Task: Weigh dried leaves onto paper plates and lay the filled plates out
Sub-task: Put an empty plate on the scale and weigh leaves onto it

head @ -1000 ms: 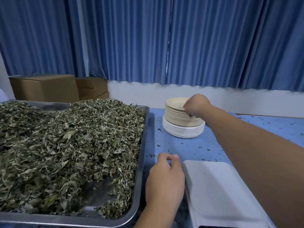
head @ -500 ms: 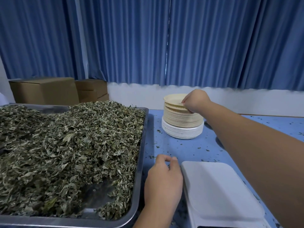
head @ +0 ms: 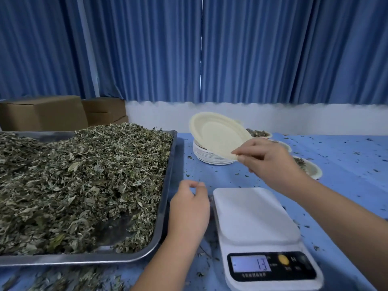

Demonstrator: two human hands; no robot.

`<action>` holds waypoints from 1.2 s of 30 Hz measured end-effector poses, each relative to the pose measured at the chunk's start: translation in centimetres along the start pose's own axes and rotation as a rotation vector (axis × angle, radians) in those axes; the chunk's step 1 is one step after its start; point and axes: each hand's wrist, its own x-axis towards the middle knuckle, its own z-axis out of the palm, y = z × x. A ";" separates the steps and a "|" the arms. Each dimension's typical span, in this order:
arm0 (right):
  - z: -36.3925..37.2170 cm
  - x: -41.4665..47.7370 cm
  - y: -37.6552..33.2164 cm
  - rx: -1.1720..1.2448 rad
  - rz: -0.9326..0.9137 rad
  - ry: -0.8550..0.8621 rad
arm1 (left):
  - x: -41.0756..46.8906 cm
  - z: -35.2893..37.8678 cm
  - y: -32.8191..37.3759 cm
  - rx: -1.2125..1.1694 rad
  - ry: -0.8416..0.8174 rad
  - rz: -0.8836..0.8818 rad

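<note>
My right hand (head: 270,162) pinches the rim of an empty cream paper plate (head: 216,134), held tilted in the air above the stack of plates (head: 210,157). A white digital scale (head: 258,223) sits in front of me with a bare platform and a lit display. My left hand (head: 189,211) rests with fingers curled between the scale and the big metal tray (head: 165,194), holding nothing. The tray is heaped with dried green leaves (head: 84,181). Filled plates (head: 310,168) lie behind my right hand on the blue table.
Cardboard boxes (head: 44,114) stand behind the tray at the left. Blue curtains hang along the back wall. Leaf crumbs are scattered over the blue tablecloth (head: 346,160), thickest along the front edge below the tray.
My right hand has lifted one plate off the stack and drawn it toward me and to the right. The view has tilted down, showing the scale's display. The left hand has hardly moved.
</note>
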 end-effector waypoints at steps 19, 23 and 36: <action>-7.2 -8.8 0.1 -0.057 0.201 -0.555 | -1.3 -1.1 0.3 -0.115 0.076 0.118; -7.8 -8.8 0.1 0.018 0.212 -0.538 | -1.7 -1.8 1.4 -0.123 0.121 0.180; -7.2 -8.7 0.7 0.024 0.149 -0.016 | 3.9 -7.9 0.6 1.063 -0.315 0.001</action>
